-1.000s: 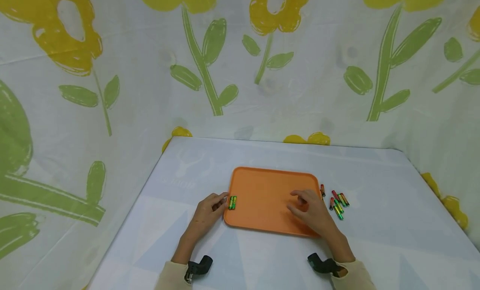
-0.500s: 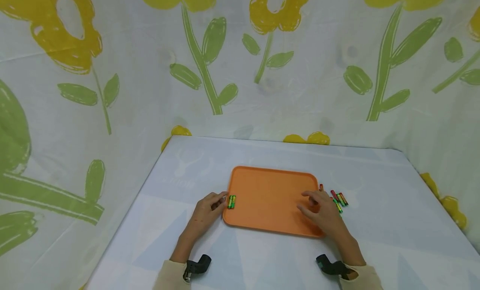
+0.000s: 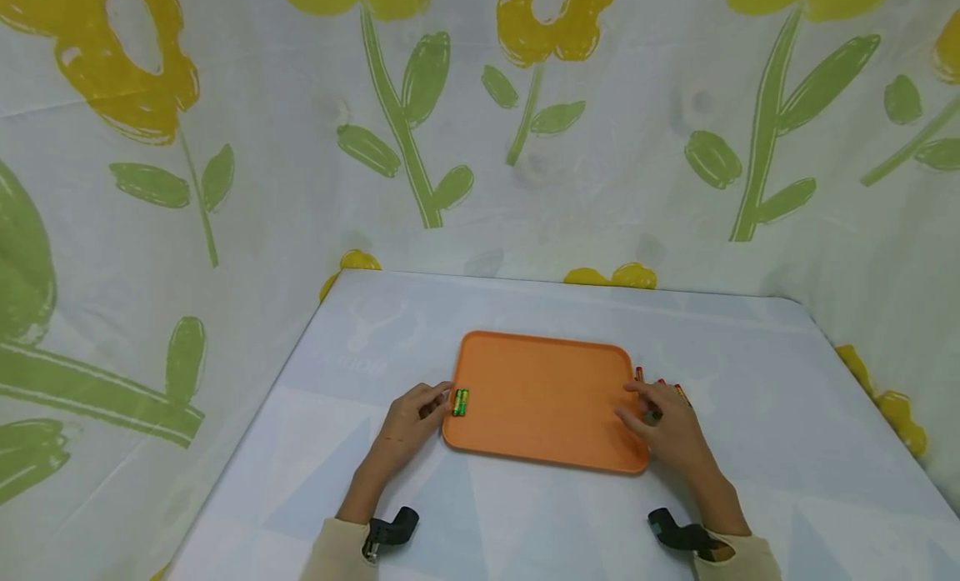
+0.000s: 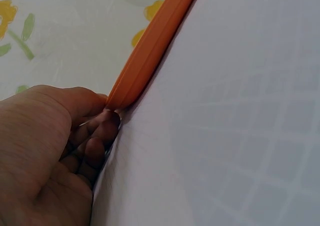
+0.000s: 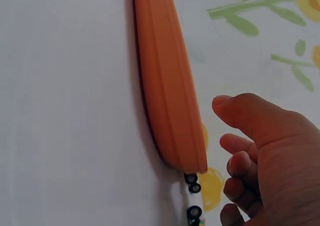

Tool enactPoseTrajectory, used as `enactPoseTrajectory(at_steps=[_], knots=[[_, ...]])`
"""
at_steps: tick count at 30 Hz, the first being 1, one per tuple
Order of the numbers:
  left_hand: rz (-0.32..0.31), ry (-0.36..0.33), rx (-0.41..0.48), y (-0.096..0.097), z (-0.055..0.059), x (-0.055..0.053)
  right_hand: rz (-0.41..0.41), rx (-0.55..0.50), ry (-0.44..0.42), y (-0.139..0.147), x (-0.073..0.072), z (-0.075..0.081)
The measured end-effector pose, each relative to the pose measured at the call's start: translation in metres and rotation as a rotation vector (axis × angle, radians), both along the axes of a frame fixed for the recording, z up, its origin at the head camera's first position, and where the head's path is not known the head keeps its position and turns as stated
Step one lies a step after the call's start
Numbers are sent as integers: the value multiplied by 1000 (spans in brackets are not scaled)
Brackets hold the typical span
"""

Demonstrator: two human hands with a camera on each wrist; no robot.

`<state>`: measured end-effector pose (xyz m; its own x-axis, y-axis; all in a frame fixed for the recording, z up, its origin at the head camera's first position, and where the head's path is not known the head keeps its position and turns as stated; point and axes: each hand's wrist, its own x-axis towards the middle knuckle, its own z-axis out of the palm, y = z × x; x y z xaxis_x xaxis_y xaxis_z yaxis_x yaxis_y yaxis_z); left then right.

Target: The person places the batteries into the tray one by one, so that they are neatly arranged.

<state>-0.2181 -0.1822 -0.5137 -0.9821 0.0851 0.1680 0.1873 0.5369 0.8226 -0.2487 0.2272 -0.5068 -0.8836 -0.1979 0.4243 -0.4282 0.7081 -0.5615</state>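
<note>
An orange tray (image 3: pixel 540 398) lies on the table. My left hand (image 3: pixel 408 423) is at its left edge; in the left wrist view, thumb and fingertips pinch the tray's rim (image 4: pixel 145 60). Two green-and-yellow batteries (image 3: pixel 460 402) lie side by side in the tray, along that edge. Over the tray's right edge hovers my right hand (image 3: pixel 675 435), thumb and fingers apart with nothing between them. Loose batteries (image 3: pixel 681 392) on the table beyond are mostly hidden behind it. The right wrist view shows dark battery ends (image 5: pixel 194 212) past the tray corner.
One red-tipped battery (image 3: pixel 639 373) lies close against the tray's right side. A pale patterned cloth covers the table (image 3: pixel 480 523). Behind it hangs a flower-printed curtain (image 3: pixel 630 147). Each wrist wears a black camera mount (image 3: pixel 393 527).
My right hand has moved right, from above the tray to its right edge, and now covers most of the loose batteries. The left hand stays at the left rim.
</note>
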Motion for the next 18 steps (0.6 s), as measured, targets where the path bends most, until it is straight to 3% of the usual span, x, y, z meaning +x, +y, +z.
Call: enactPoseTrajectory(at_steps=[18], knots=[[0, -36, 20, -2, -1, -3, -54, 128, -57, 28, 0, 5]])
